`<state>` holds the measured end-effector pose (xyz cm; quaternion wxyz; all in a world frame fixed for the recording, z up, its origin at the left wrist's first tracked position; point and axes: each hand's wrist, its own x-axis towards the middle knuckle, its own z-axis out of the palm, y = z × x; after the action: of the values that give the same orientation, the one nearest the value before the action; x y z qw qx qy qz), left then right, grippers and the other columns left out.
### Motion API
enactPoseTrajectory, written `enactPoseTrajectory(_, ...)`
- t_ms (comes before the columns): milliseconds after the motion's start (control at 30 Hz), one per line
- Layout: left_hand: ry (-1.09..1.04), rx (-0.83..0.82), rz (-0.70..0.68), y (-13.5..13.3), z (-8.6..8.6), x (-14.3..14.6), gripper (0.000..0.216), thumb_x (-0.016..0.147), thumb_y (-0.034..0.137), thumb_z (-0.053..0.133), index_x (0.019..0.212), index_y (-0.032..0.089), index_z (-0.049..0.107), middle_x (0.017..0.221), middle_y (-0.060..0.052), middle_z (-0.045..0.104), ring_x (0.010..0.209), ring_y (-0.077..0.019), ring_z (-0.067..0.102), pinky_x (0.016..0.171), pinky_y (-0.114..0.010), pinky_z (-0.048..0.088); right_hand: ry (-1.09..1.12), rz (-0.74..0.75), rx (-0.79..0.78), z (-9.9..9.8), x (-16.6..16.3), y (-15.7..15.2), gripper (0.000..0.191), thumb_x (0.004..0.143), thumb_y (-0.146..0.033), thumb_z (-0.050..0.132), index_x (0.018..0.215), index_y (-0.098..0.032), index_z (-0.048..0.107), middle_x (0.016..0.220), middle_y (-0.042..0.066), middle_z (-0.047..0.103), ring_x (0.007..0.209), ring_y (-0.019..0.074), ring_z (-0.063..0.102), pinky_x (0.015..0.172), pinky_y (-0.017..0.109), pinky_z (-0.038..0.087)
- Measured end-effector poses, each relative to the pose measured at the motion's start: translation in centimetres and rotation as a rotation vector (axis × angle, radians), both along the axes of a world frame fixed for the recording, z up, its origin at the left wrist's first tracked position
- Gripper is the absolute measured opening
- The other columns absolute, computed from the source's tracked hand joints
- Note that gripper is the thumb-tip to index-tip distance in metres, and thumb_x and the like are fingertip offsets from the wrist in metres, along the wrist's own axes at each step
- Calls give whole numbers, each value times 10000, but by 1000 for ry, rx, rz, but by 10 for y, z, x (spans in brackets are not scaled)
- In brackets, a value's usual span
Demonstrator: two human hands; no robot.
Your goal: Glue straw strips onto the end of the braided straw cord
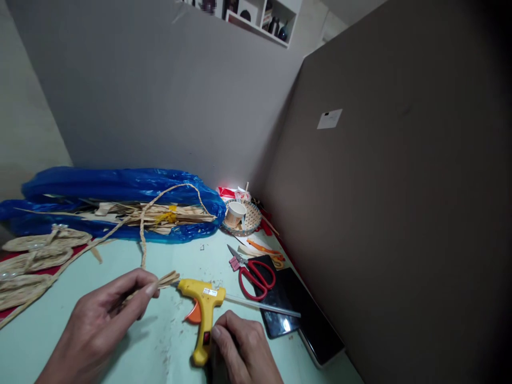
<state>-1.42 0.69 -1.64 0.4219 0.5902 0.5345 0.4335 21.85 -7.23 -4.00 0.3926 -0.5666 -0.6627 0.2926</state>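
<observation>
My left hand [104, 306] pinches the frayed end of a braided straw cord [143, 242] between thumb and fingers. The loose straw tips [170, 278] stick out to the right, by the nozzle of a yellow hot glue gun [203, 292]. The gun has an orange trigger, a red switch and a clear glue stick [264, 305] out of its back. My right hand [244, 346] is closed beside the gun's handle, thumb tip against or very near it near the switch. What its fingers hold, if anything, is hidden.
Red-handled scissors [256, 280] lie on a black phone [276, 320], near another dark device [310, 320]. Behind are a blue plastic bag [120, 181] of straw bundles and a woven basket [253, 218] with a paper cup [235, 214]. Straw sandal-like pieces [44, 258] lie left. Grey partitions [180, 96] enclose the table.
</observation>
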Motion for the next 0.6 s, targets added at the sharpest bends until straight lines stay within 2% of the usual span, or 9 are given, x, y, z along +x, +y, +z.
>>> enactPoseTrajectory(200,-5,-7,-35,-4,9,3,441,796,763,690,783,322,687,694,60,500,696,-192,449,607,-287,331,-57,14,118,26,-4,11,327,1072,-389,412,878,-218,614,770,18,644,683,151,568,650,264,394)
enactPoseTrajectory(333,10,1,-6,-4,9,-2,418,814,746,680,823,328,696,735,56,533,720,-197,469,611,-269,360,-164,19,110,34,-6,15,353,1068,-393,408,822,-219,591,724,13,610,619,149,480,599,300,327)
enactPoseTrajectory(433,59,49,26,-1,5,-6,329,866,672,652,847,344,679,822,51,568,786,-209,488,614,-259,385,-233,20,92,21,-4,9,339,1045,-337,407,763,-220,552,686,10,615,585,138,468,567,290,311)
enactPoseTrajectory(600,129,129,36,0,1,-8,315,858,667,643,845,353,666,778,49,580,750,-207,516,592,-226,452,-328,5,84,-17,3,-12,331,1010,-307,423,749,-213,602,663,42,711,538,138,552,511,267,330)
